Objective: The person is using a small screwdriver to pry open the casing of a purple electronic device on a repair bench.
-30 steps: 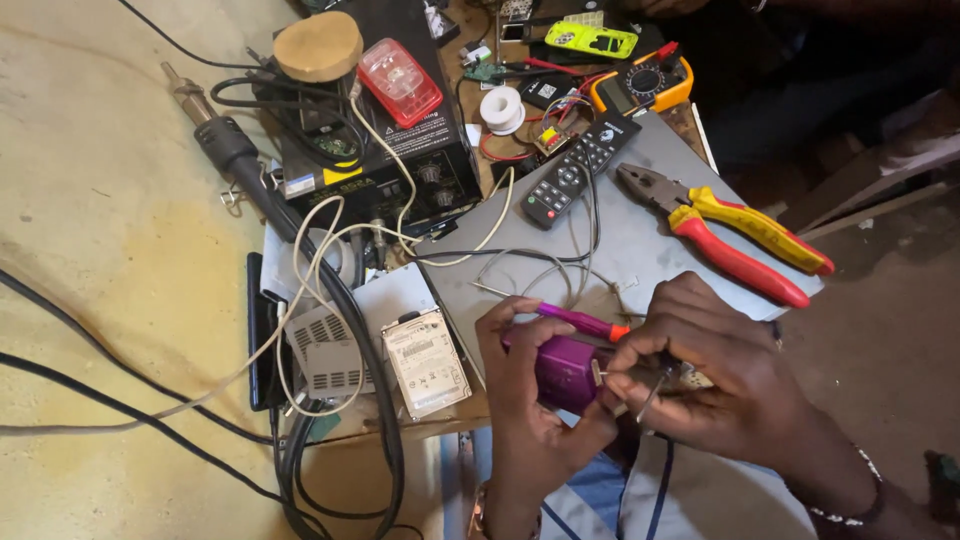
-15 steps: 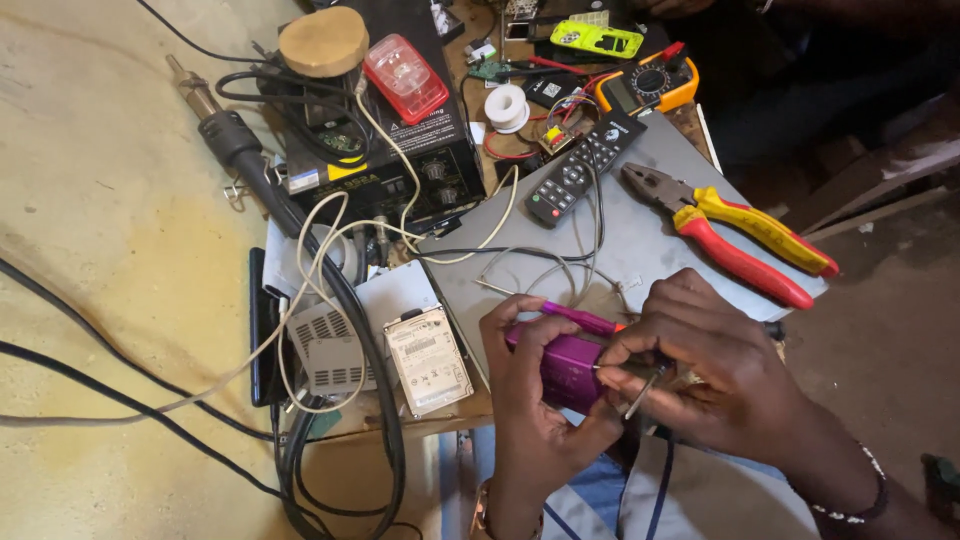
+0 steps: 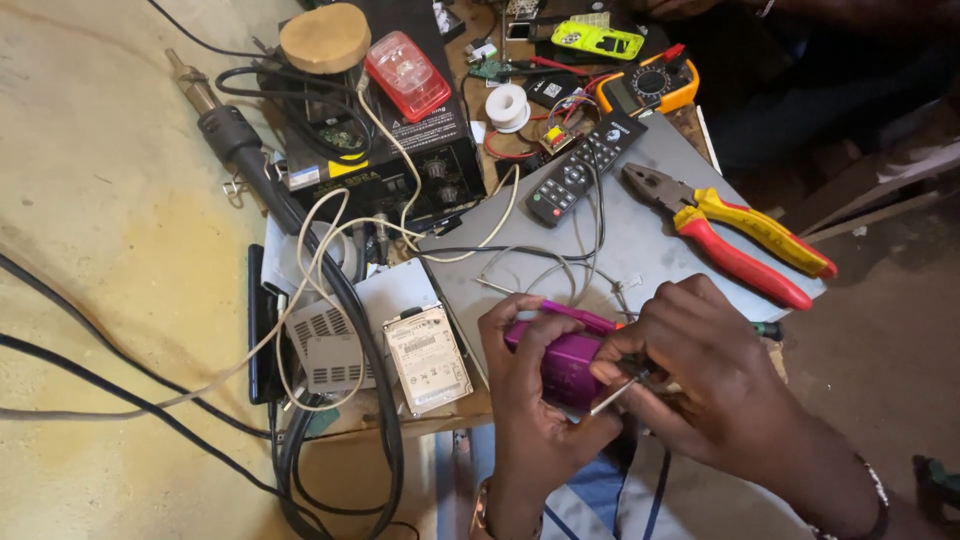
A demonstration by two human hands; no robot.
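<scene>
Cluttered bench over a bare concrete floor [image 3: 90, 180]. Well left of the fingers lie a hard drive [image 3: 428, 358] and grey box [image 3: 325, 348] among cables. Left hand [image 3: 530, 400] has its fingers clamped around a purple gadget [image 3: 565, 362], held just off the bench edge. Right hand [image 3: 705, 375] touches it, fingertips pinched on a thin metal tool [image 3: 612, 396]. Beyond the right fingers lie a remote [image 3: 585, 168] and pliers [image 3: 735, 232] on a grey sheet [image 3: 650, 250].

Hands: two – left hand [image 3: 530, 400], right hand [image 3: 700, 370]
Pliers [image 3: 735, 232]: one
Remote control [image 3: 578, 168]: one
Multimeter [image 3: 648, 88]: one – orange
Solder reel [image 3: 507, 105]: one
</scene>
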